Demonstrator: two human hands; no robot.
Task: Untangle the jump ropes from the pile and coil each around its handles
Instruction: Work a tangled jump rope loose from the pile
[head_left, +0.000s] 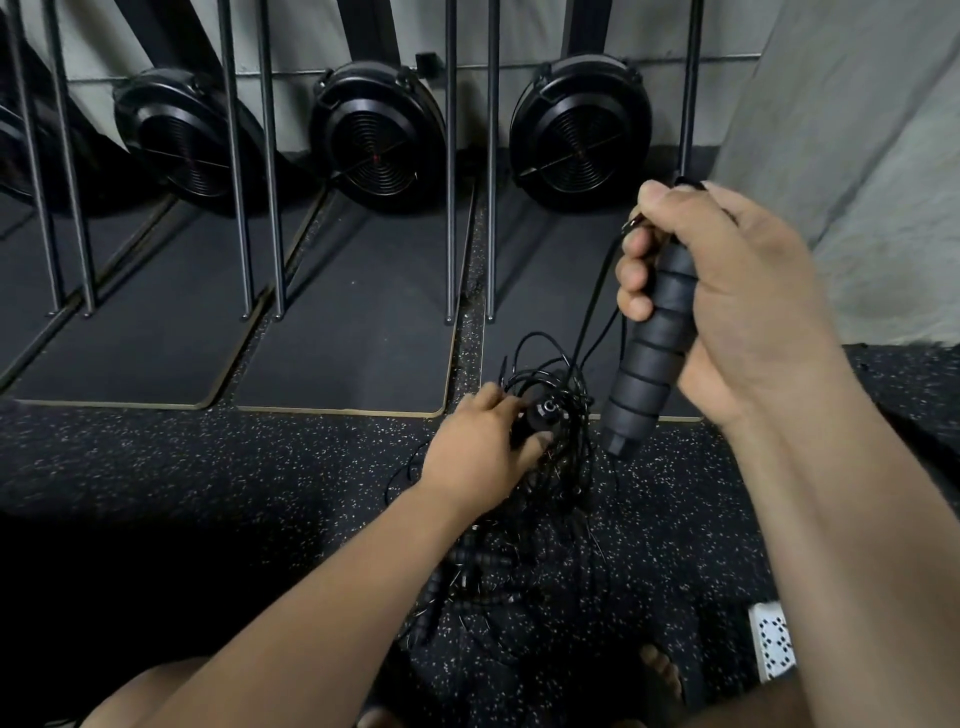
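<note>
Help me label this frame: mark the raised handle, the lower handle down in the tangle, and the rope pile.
raised handle (649, 364), head view, middle of its ribbed grip.
lower handle (541, 413), head view, its round end cap.
rope pile (563, 470), head view, dense tangle of cords.

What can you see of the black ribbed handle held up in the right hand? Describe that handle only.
The handle is a matt black cylinder, seemingly foam, ringed by grooves into padded segments, with a narrower cap at its lower end. It hangs nearly upright, slightly tilted, above the floor. The right hand grips its upper half, fingers curled round it. A thin black cord leaves its top end and drops to the tangled pile.
</note>
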